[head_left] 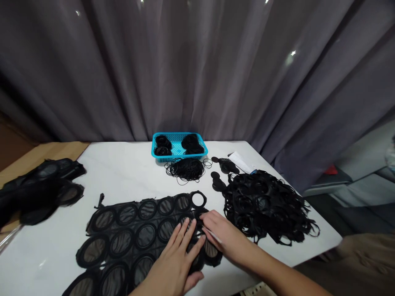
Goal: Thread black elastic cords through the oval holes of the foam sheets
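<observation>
My left hand (176,263) lies flat with its fingers spread on a black mesh sheet set with rows of dark oval rings (123,242). My right hand (224,234) rests on the sheet's right end, with its fingertips at the rings there. A thin pale rod (212,235) shows beneath that hand, and I cannot tell whether the hand grips it. One ring at the sheet's far end (198,200) shows the white table through its opening. To the right of my right hand lies a heap of black cut rings and strips (265,207).
The white tabletop (123,172) holds a turquoise plastic basket (179,147) of black coils, a tangle of thin black loops (185,169), a white paper (241,162) and small black discs (225,165). More black mesh (40,191) lies at left. A grey curtain (197,70) hangs behind.
</observation>
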`<state>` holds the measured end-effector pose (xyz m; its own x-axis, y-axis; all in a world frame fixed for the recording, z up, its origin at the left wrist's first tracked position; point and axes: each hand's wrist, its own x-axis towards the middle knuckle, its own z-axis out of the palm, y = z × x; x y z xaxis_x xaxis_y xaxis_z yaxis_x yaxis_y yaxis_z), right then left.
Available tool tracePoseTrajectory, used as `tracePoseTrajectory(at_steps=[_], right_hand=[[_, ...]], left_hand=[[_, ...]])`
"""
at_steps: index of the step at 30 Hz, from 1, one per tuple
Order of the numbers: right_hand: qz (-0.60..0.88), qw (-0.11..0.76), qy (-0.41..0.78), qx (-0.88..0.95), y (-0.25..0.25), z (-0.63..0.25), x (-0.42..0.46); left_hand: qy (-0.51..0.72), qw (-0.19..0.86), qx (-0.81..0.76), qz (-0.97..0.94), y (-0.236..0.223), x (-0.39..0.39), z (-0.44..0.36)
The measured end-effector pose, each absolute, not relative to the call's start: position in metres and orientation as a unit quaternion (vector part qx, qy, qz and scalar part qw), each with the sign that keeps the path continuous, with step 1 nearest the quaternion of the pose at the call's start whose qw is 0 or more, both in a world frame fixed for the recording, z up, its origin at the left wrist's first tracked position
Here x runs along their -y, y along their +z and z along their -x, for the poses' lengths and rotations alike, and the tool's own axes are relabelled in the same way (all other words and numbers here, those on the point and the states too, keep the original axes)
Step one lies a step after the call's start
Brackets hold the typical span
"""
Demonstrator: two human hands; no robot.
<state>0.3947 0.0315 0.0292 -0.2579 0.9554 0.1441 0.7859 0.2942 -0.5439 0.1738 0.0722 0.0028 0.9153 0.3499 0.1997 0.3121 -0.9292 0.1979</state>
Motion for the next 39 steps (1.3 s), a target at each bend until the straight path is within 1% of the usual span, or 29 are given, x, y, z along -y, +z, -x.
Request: tracePoseTrajectory(at_steps=[1, 3, 7, 10, 12, 15, 18, 20, 26, 31, 39], right_hand=[[0.572, 0.223, 0.162, 0.773, 0.024, -0.395, -0.033], [0.601, 0.239, 0.125, 0.752, 0.016, -0.403, -0.041], [0.669, 0.339, 0.064, 0.658, 0.021, -0.439, -0.059], [0.689, 0.384, 0.082, 0.609, 0.037, -0.456, -0.054], [0.682, 0.381, 0.138, 0.609, 0.048, -0.453, -0.041], [0.65, 0.347, 0.212, 0.642, 0.058, -0.431, -0.012], [0.613, 0.308, 0.272, 0.675, 0.057, -0.408, 0.013], [0.596, 0.298, 0.303, 0.682, 0.052, -0.399, 0.024], [0.588, 0.321, 0.335, 0.662, 0.042, -0.396, 0.031], [0.578, 0.312, 0.343, 0.671, 0.041, -0.399, 0.027], [0.574, 0.294, 0.363, 0.673, 0.044, -0.403, 0.022]], left_hand=[[0.119, 0.085, -0.17, -0.975, 0.003, -0.073, -0.174], [0.123, 0.096, -0.171, -0.973, 0.003, -0.073, -0.174], [0.119, 0.109, -0.173, -0.972, 0.008, -0.074, -0.172], [0.113, 0.111, -0.16, -0.974, 0.012, -0.07, -0.169], [0.11, 0.109, -0.146, -0.977, 0.013, -0.064, -0.165], [0.108, 0.101, -0.131, -0.98, 0.009, -0.052, -0.159], [0.115, 0.089, -0.138, -0.98, 0.002, -0.04, -0.156], [0.122, 0.085, -0.152, -0.977, -0.001, -0.034, -0.157], [0.097, 0.067, -0.171, -0.978, 0.008, -0.025, -0.165], [0.089, 0.057, -0.18, -0.978, 0.013, -0.023, -0.167], [0.112, 0.073, -0.186, -0.973, 0.006, -0.022, -0.165]])
